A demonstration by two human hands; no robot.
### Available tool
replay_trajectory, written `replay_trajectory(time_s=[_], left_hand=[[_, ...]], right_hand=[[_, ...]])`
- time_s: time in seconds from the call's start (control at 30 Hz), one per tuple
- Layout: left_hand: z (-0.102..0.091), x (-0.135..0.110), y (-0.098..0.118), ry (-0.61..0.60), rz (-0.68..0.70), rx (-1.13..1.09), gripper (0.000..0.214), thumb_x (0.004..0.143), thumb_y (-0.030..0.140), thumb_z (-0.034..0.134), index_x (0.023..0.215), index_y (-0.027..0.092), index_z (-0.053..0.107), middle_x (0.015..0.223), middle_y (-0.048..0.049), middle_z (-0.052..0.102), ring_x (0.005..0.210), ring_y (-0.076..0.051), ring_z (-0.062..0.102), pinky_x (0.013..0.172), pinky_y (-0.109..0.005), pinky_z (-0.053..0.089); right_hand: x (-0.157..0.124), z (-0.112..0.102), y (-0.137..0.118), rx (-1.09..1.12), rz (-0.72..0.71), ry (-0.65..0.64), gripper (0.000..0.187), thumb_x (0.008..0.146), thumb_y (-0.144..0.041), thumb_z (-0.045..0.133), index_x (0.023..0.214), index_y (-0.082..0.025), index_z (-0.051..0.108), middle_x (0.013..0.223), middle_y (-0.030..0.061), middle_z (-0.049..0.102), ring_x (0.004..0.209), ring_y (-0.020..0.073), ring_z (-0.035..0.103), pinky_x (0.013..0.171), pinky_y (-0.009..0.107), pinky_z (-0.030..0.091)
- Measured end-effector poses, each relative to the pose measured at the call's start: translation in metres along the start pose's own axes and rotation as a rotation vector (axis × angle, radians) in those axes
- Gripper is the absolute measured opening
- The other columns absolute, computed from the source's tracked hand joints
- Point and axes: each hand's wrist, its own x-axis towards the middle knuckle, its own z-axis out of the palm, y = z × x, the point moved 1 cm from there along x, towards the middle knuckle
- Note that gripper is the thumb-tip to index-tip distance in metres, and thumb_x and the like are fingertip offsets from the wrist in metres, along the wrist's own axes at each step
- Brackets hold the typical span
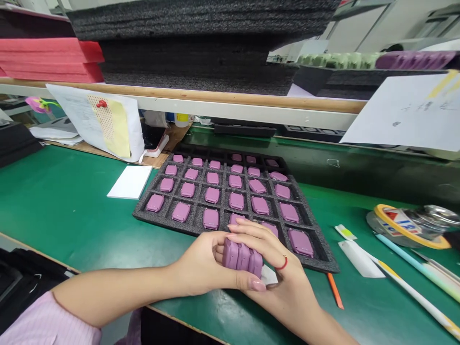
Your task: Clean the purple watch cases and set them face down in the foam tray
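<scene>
Between my two hands sits a short row of three purple watch cases (243, 258), pressed face to face. My left hand (204, 266) grips them from the left, its thumb stretched along their lower edge. From the right, my right hand (287, 278) closes over the same cases, fingers across the top; a red ring is on one finger. A bit of white material (269, 275) shows by the right palm, its kind unclear. Just beyond the hands lies a black foam tray (223, 229) with purple watch cases in most of its compartments; my fingers cover part of its near row.
Right of the tray lie a toothbrush (391, 270), an orange stick (335, 291), a light blue pen (402, 254) and a tape roll (381, 223). A white pad (129, 182) is at left. Overhead, a shelf (215, 101) carries black foam stacks (201, 57) and red foam (50, 60).
</scene>
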Motion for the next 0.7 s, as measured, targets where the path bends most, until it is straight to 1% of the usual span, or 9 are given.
replay_trajectory(time_s=[0.1,0.17,0.23,0.3,0.37,0.47,0.53,0.6,0.7], left_hand=[[0.000,-0.003,0.002,0.065,0.049,0.065,0.044,0.062,0.031,0.091,0.099,0.014,0.072,0.093,-0.0072,0.076,0.091,-0.023,0.073,0.088,-0.036,0.057],[-0.001,-0.005,0.003,0.102,0.135,0.159,0.051,0.063,0.029,0.091,0.108,0.016,0.072,0.103,-0.0077,0.077,0.098,-0.024,0.073,0.092,-0.035,0.056],[-0.002,-0.007,0.005,0.127,0.241,0.287,0.050,0.065,0.028,0.090,0.111,0.018,0.073,0.109,-0.0066,0.077,0.103,-0.023,0.072,0.097,-0.033,0.054],[-0.003,-0.007,0.006,0.131,0.327,0.386,0.046,0.066,0.027,0.090,0.109,0.019,0.074,0.110,-0.0054,0.078,0.105,-0.022,0.072,0.100,-0.031,0.052],[-0.004,-0.007,0.006,0.112,0.387,0.435,0.044,0.069,0.027,0.089,0.109,0.018,0.074,0.111,-0.0049,0.078,0.106,-0.021,0.072,0.100,-0.030,0.052],[-0.005,-0.006,0.005,0.082,0.465,0.488,0.042,0.073,0.025,0.086,0.112,0.018,0.072,0.117,-0.0059,0.077,0.111,-0.022,0.070,0.101,-0.031,0.051],[-0.005,-0.005,0.005,0.077,0.524,0.541,0.038,0.075,0.024,0.084,0.112,0.019,0.072,0.119,-0.0062,0.076,0.115,-0.023,0.068,0.104,-0.034,0.049],[-0.005,-0.004,0.005,0.064,0.573,0.588,0.034,0.078,0.024,0.082,0.111,0.021,0.073,0.117,-0.0057,0.077,0.116,-0.023,0.068,0.105,-0.035,0.048],[-0.005,-0.001,0.003,0.010,0.608,0.610,0.025,0.084,0.024,0.077,0.108,0.022,0.075,0.113,-0.0056,0.078,0.114,-0.023,0.068,0.105,-0.036,0.048]], right_hand=[[-0.004,-0.004,-0.004,0.063,0.103,-0.056,0.077,0.080,-0.037,0.081,0.148,-0.037,0.046,0.148,0.0090,0.055,0.140,0.0364,0.049,0.113,0.057,0.046],[-0.006,-0.007,-0.003,0.201,0.200,-0.060,0.079,0.083,-0.057,0.072,0.152,-0.036,0.038,0.153,0.0096,0.050,0.142,0.0354,0.046,0.115,0.054,0.045],[-0.006,-0.010,0.003,0.351,0.290,-0.012,0.066,0.092,-0.064,0.053,0.150,-0.035,0.042,0.152,0.0085,0.052,0.141,0.0316,0.050,0.115,0.049,0.046],[-0.004,-0.010,0.012,0.483,0.368,0.036,0.056,0.097,-0.064,0.042,0.143,-0.034,0.050,0.147,0.0075,0.057,0.137,0.0283,0.054,0.112,0.044,0.049],[-0.003,-0.009,0.020,0.594,0.442,0.032,0.054,0.097,-0.066,0.039,0.137,-0.034,0.055,0.142,0.0077,0.062,0.133,0.0274,0.058,0.109,0.043,0.052],[-0.005,-0.002,0.025,0.709,0.547,-0.056,0.062,0.093,-0.073,0.039,0.139,-0.033,0.052,0.137,0.0104,0.065,0.127,0.0300,0.063,0.102,0.046,0.056],[-0.008,0.002,0.023,0.741,0.596,-0.103,0.074,0.088,-0.077,0.044,0.146,-0.032,0.044,0.130,0.0123,0.069,0.117,0.0312,0.070,0.094,0.047,0.060],[-0.010,0.005,0.017,0.755,0.615,-0.117,0.090,0.079,-0.078,0.061,0.152,-0.031,0.037,0.120,0.0125,0.074,0.104,0.0308,0.075,0.087,0.044,0.063],[-0.008,0.005,0.007,0.737,0.643,-0.103,0.115,0.063,-0.063,0.086,0.157,-0.029,0.028,0.114,0.0119,0.076,0.104,0.0316,0.075,0.085,0.042,0.064]])
